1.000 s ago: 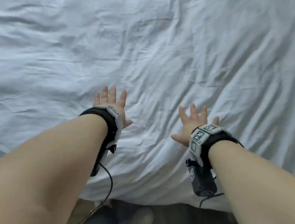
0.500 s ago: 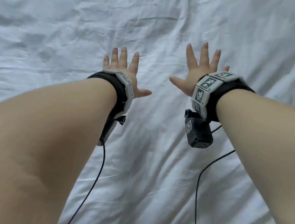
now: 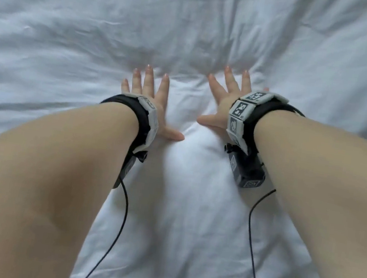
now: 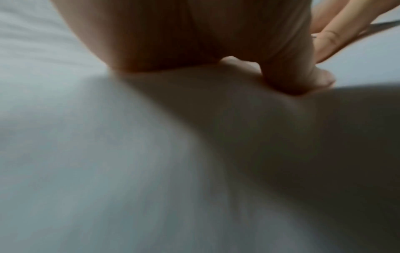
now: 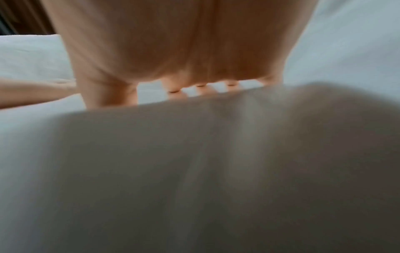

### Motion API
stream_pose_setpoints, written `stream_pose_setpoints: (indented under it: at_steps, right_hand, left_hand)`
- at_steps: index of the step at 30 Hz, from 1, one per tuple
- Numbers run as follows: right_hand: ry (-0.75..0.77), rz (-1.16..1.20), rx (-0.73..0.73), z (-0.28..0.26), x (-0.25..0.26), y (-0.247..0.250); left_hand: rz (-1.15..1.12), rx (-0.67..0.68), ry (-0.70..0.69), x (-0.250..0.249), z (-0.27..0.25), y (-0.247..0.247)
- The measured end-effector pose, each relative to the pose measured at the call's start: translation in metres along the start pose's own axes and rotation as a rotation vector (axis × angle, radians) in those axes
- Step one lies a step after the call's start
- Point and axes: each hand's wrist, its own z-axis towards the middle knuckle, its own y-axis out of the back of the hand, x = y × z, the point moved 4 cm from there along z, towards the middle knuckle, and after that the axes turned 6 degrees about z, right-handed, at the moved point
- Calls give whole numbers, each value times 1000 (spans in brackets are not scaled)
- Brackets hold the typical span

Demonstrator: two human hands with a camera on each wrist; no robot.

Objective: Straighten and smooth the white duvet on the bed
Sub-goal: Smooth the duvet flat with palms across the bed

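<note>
The white duvet (image 3: 75, 29) fills the whole head view, creased across its far half and puffed up between my arms. My left hand (image 3: 147, 93) lies flat on it with fingers straight and spread, thumb out to the right. My right hand (image 3: 227, 95) presses flat beside it, fingers splayed, thumb pointing left. A fold of duvet bunches just beyond both sets of fingertips. In the left wrist view my left hand (image 4: 194, 42) rests palm down on the duvet (image 4: 108, 171). The right wrist view shows my right hand (image 5: 173, 51) flat on the cloth (image 5: 194, 171).
Two thin black cables (image 3: 120, 212) trail from the wrist cameras back over the duvet. A dark strip (image 5: 19, 15) shows at the top left of the right wrist view, beyond the bedding.
Both hands have slid forward across the duvet, away from the near edge of the bed. The bed edge and floor have left the view. Fabric now bunches ahead of the fingertips.
</note>
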Motion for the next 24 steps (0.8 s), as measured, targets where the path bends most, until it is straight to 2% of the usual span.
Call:
stream_pose_setpoints:
  at_steps: [2, 6, 10, 12, 15, 20, 24]
  right_hand:
    - [-37, 11, -8, -12, -8, -9]
    - [0, -7, 105, -49, -7, -48]
    - [-53, 107, 20, -74, -20, -37]
    - [-63, 79, 17, -94, -31, -65]
    - [-27, 29, 93, -130, -38, -115]
    - [-44, 69, -30, -175, -60, -132]
    - [-47, 0, 63, -225, -91, -197]
  left_hand:
    - [19, 56, -14, -3, -6, 0]
    - [73, 152, -53, -13, -41, -34]
    - [-50, 39, -43, -21, -64, -24]
    - [-36, 70, -63, -31, -79, -40]
    - [49, 143, -71, -54, -117, -91]
    - [-68, 98, -7, -86, -160, -109]
    - [29, 122, -47, -120, -196, -153]
